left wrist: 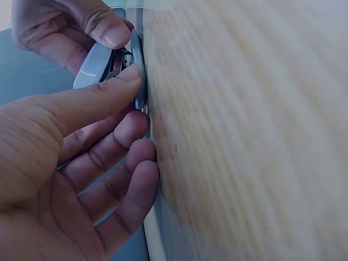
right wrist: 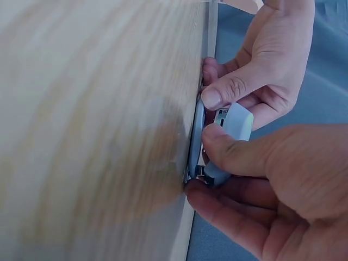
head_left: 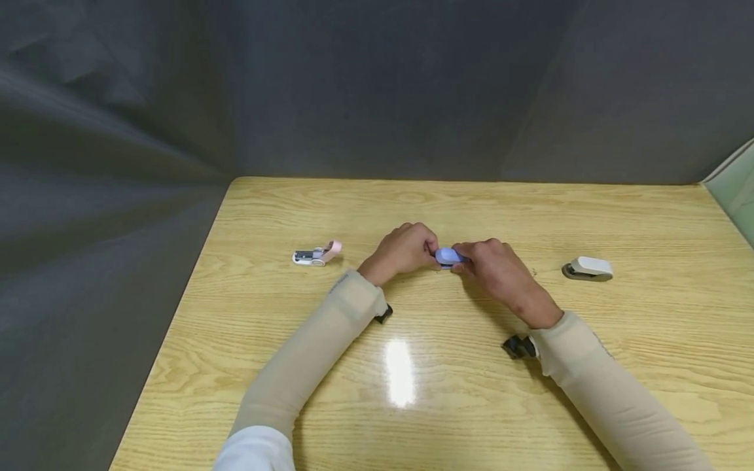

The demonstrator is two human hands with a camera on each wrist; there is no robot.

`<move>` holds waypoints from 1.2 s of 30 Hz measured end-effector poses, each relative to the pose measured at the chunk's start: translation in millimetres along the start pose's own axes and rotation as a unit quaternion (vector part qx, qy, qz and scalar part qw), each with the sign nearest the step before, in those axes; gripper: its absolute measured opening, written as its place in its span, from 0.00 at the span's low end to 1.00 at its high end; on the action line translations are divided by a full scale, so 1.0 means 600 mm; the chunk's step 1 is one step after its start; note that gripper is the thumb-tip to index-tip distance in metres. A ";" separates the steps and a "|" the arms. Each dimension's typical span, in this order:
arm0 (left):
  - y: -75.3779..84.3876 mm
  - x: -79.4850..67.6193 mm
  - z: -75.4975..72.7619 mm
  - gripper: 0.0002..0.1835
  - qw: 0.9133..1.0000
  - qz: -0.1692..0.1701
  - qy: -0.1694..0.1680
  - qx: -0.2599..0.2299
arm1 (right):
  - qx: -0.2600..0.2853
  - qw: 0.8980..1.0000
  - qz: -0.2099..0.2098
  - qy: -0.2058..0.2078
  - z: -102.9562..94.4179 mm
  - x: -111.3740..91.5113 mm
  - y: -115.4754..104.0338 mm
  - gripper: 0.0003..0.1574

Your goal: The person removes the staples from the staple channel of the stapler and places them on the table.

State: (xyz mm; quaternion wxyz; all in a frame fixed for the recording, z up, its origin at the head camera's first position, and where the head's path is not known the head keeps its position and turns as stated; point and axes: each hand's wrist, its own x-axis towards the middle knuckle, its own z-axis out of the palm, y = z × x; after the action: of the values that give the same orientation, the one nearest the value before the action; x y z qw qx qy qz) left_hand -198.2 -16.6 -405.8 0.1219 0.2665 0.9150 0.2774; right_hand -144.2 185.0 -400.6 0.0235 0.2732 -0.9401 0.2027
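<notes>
A small blue-violet stapler (head_left: 449, 256) sits between both hands near the middle of the wooden table. My left hand (head_left: 408, 248) pinches its base at one end; in the left wrist view the thumb (left wrist: 103, 92) lies along the base and the other fingers curl below. From the other end my right hand (head_left: 497, 269) grips the stapler, and the right wrist view has its thumb (right wrist: 234, 152) on the upper part. Base and top stand apart in the left wrist view, with metal parts showing between them. Fingers hide both ends of the stapler in the head view.
Left of the hands lies a white stapler (head_left: 309, 256) with its pink lever raised. A white and dark grey stapler (head_left: 588, 268) rests on the right side of the table (head_left: 459, 418). Dark sheeting (head_left: 377, 91) borders the table's far and left edges.
</notes>
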 end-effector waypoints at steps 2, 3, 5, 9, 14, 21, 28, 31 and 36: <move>0.002 0.000 0.000 0.07 1.000 -0.001 -0.002 0.000 | -0.005 1.000 -0.001 0.001 0.000 0.001 0.001 0.06; 0.002 0.000 0.000 0.07 1.000 -0.001 -0.003 -0.001 | -0.007 1.000 -0.001 0.001 0.000 0.001 0.001 0.06; 0.003 0.000 -0.001 0.07 1.000 -0.002 -0.006 -0.003 | -0.009 1.000 -0.001 0.001 0.001 0.002 0.001 0.06; 0.003 -0.001 -0.002 0.08 1.000 0.002 -0.006 -0.014 | -0.010 1.000 0.001 -0.001 0.003 0.003 0.002 0.06; 0.003 0.001 -0.004 0.08 1.000 0.007 -0.009 -0.021 | -0.009 1.000 0.004 0.000 0.003 0.003 0.002 0.06; 0.005 0.004 -0.005 0.08 0.999 0.005 -0.020 -0.026 | -0.004 1.000 0.003 0.007 0.003 0.002 0.002 0.07; 0.009 0.005 -0.005 0.09 1.000 -0.001 -0.022 -0.010 | -0.004 1.000 0.004 -0.001 0.001 0.000 0.003 0.08; 0.011 0.005 -0.005 0.09 1.000 -0.007 -0.024 -0.005 | 0.003 1.000 0.011 -0.011 -0.002 0.001 0.004 0.08; 0.014 0.005 -0.005 0.10 1.000 -0.015 -0.025 -0.008 | 0.003 1.000 0.018 -0.024 -0.006 0.006 0.000 0.10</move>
State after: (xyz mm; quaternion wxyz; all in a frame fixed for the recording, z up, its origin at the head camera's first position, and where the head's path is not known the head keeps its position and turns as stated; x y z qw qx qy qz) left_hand -198.4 -10.6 -398.7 0.1510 0.2580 0.9134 0.2763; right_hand -147.3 184.5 -397.0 -0.0032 0.2615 -0.9445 0.1991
